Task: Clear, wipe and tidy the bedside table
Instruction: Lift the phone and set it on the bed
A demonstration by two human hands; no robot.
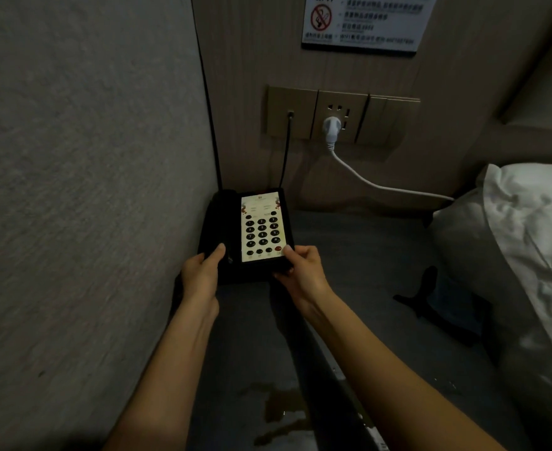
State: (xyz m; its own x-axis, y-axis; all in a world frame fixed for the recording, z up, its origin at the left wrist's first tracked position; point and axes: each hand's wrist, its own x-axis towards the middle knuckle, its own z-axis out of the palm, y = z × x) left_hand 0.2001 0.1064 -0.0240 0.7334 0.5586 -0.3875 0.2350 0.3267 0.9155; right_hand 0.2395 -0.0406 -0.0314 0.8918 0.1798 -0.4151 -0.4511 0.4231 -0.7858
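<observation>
A black desk telephone [248, 229] with a white keypad panel sits at the back left corner of the grey bedside table [359, 262], against the wall. My left hand [203, 271] grips its near left corner, over the handset end. My right hand [300, 268] grips its near right corner, thumb on the keypad's edge. A black cord [286, 151] runs from the phone up to a wall jack. I cannot tell whether the phone rests on the table or is slightly lifted.
A dark flat object [447, 304] lies on the table's right side beside a white pillow [528, 255]. A white plug and cable [349, 157] hang from the wall sockets. A brownish wet stain [284, 408] marks the near surface. A textured wall [89, 190] closes the left.
</observation>
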